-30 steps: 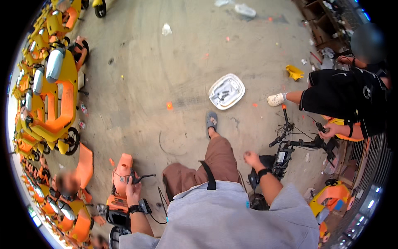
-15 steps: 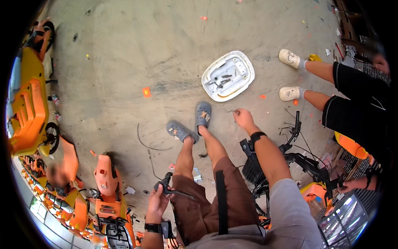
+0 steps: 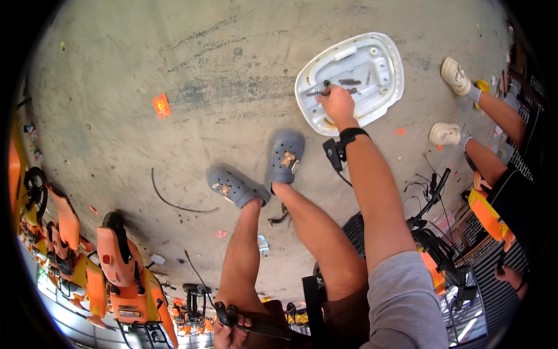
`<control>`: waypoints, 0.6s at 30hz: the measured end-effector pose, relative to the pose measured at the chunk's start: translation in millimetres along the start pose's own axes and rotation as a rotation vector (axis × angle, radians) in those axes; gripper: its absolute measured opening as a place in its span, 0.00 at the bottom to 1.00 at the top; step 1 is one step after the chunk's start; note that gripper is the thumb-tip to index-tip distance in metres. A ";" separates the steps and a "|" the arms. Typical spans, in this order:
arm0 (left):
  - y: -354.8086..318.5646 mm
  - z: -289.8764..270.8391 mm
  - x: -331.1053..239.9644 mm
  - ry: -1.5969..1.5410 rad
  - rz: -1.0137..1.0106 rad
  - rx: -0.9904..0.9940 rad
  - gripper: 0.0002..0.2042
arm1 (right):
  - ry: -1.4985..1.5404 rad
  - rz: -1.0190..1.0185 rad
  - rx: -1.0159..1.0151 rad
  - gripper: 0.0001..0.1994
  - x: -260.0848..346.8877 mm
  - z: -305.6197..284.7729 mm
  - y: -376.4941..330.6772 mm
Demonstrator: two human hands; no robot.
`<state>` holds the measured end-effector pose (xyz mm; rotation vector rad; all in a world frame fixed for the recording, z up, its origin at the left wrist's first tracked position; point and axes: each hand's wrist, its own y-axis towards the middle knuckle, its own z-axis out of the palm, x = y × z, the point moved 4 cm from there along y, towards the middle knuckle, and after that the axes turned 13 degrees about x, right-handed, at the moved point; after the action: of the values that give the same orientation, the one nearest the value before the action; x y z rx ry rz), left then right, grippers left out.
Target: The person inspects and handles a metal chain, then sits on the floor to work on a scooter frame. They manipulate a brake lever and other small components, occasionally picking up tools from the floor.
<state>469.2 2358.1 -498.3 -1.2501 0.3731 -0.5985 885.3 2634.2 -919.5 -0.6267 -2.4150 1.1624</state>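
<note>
Near the lower edge, my left hand is wrapped round a black brake lever with a thin cable rising from it. The lever's long blade points right, across my lap. My right arm is stretched forward, and my right hand is down at the near left part of a white plastic tray-like cover on the floor. Its fingers are closed round a small tool-like piece, dark with a silvery end; its exact kind is hard to make out. Beside the fingers, several small dark metal parts lie in the cover.
Another person's legs in pale clogs stand at the right. A black handlebar assembly is beside my right arm. Orange-yellow scooters line the lower left. A loose black cable and an orange packet lie on the concrete floor.
My right hand has reached forward from above the floor into the white cover and closed on a piece there. My left hand, still with the brake lever, is lower in view.
</note>
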 end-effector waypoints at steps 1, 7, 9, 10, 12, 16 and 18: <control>-0.1 2.4 0.3 0.021 -0.010 -0.016 0.38 | 0.016 0.005 0.031 0.12 0.2 -1.2 4.1; 16.3 31.0 -3.9 0.037 -0.030 0.113 0.17 | 0.789 -0.053 0.026 0.12 -21.8 -25.2 -13.3; 17.0 40.3 -0.7 0.030 -0.002 0.098 0.16 | 1.333 0.005 0.214 0.12 -5.8 -49.7 -54.1; 15.9 43.2 -0.7 0.045 -0.006 0.088 0.15 | 1.472 -0.032 0.306 0.10 9.0 -70.5 -81.8; 10.4 50.2 -1.5 0.095 -0.025 0.081 0.16 | 1.665 -0.087 0.467 0.08 44.3 -112.0 -146.4; -29.7 37.3 -1.6 0.181 -0.012 0.078 0.12 | 1.810 -0.147 0.663 0.08 106.1 -198.0 -303.6; -58.9 60.1 -29.3 0.305 0.023 0.115 0.11 | 1.850 -0.151 0.702 0.07 138.7 -239.9 -376.4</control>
<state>467.6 2410.8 -426.5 -1.0443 0.5979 -0.7828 810.7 2650.5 -458.4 -0.6974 -0.4415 0.6165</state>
